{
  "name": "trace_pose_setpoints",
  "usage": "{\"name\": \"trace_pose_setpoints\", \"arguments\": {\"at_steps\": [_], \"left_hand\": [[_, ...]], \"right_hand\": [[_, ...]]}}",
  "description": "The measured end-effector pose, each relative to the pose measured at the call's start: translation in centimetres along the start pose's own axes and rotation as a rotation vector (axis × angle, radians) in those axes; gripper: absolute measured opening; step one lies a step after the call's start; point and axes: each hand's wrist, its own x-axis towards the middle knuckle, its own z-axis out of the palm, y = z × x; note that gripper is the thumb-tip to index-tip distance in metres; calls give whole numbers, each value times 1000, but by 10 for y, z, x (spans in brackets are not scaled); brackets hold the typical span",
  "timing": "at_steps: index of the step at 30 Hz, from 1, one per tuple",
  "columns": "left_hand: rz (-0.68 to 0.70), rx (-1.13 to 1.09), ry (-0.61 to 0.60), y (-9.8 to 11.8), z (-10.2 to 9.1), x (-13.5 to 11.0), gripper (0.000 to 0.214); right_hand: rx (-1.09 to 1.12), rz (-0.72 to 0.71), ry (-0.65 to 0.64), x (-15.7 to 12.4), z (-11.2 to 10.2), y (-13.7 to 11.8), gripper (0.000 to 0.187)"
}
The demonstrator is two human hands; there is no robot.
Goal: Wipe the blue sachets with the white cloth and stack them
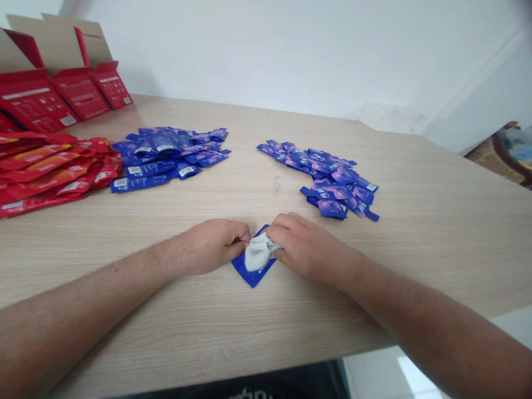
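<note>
On the light wood-grain table (432,233), my left hand (208,246) and my right hand (305,246) meet near the front. Between them lies a diamond-turned blue sachet (252,274), its upper part hidden by a crumpled pale grey cloth (260,252). My left fingers pinch the cloth's left end, and my right fingers close over its right end. Behind my hands are a pile of blue sachets (166,158) and a pile of purple-blue sachets (328,180).
A heap of red sachets (52,172) lies at the left table edge, behind which stand open red cartons (78,94). A white wall (270,50) runs along the table's far side. Patterned furniture (505,152) shows at the far right.
</note>
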Motion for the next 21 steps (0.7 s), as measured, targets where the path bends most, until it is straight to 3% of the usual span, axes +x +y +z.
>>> {"name": "trace_pose_setpoints", "arguments": {"at_steps": [4, 6, 10, 15, 17, 21], "left_hand": [[5, 0, -14, 0, 0, 0, 22], [2, 6, -13, 1, -1, 0, 22], [-6, 6, -2, 1, 0, 0, 21], [3, -3, -9, 0, 0, 0, 23], [8, 1, -5, 0, 0, 0, 23], [7, 4, 10, 0, 0, 0, 20]], "right_hand": [[24, -212, -117, -2, -3, -5, 9], [40, -165, -134, -2, -4, -3, 7], [5, 31, -25, 0, -1, 1, 9], [27, -196, -121, -2, -2, -6, 6], [45, -144, -136, -3, -3, -3, 5], [14, 22, -20, 0, 0, 0, 10]]}}
